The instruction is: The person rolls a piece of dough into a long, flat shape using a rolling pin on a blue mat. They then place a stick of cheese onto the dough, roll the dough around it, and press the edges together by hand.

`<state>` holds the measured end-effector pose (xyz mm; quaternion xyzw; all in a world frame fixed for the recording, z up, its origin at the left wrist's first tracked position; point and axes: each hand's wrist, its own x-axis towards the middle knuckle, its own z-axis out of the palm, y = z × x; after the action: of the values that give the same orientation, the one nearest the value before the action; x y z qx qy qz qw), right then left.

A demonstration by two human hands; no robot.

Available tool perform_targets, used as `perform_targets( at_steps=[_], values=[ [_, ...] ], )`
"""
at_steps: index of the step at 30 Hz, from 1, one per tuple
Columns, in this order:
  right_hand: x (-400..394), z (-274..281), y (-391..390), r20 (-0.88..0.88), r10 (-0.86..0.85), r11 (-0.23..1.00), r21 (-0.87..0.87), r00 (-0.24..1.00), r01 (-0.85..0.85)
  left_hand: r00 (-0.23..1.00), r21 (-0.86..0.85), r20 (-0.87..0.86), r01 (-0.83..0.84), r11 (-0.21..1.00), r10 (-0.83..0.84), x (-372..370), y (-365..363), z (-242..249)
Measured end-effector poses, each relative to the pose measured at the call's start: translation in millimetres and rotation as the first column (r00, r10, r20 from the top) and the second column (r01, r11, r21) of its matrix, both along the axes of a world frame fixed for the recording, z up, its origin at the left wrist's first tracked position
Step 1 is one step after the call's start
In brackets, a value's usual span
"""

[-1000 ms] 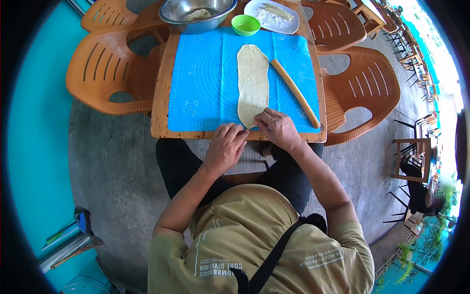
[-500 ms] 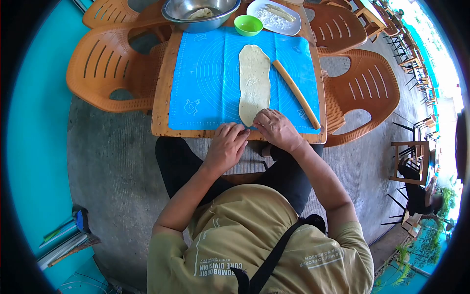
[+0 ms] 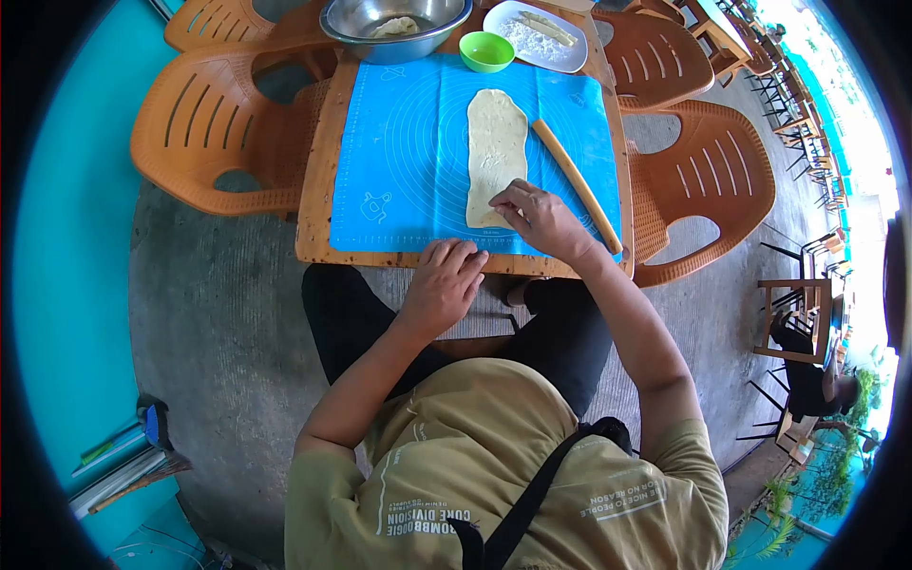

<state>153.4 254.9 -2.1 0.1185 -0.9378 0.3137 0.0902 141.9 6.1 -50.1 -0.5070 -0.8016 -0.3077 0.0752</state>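
A long flat strip of dough [image 3: 496, 142] lies lengthwise on the blue mat [image 3: 399, 142]. My right hand [image 3: 534, 214] is over its lower right part, with thumb and fingertips pinched together; whatever is between them is too small to make out. At the mat's front edge rests my left hand [image 3: 445, 275], fingers spread a little, just left of the dough's lower end and holding nothing. A wooden rolling pin [image 3: 578, 187] lies slanted on the mat, right of the dough.
Along the table's far side stand a metal bowl [image 3: 439, 34] with dough inside, a green bowl [image 3: 486, 51] and a white plate [image 3: 576, 59] with white powder and dough pieces. Orange chairs [image 3: 223, 119] flank the table. A person [image 3: 807, 370] sits far right.
My right hand has moved up from the dough's near end to over its lower part. The near end now looks blunter and sits slightly farther from the table edge. My left hand has barely moved.
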Motion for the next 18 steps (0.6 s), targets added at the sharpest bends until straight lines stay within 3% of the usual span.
perform_targets(
  at_steps=[6,18],
  values=[
    [-28,3,16,0.008,0.019,0.998,-0.054,1.000,-0.019,1.000,-0.021,-0.022,-0.001,1.000,0.000,0,-1,3],
    [-58,-5,25,-0.018,-0.070,0.995,0.073,0.997,0.071,1.000,-0.046,-0.005,-0.015,0.999,0.015,0,0,1]
  ],
)
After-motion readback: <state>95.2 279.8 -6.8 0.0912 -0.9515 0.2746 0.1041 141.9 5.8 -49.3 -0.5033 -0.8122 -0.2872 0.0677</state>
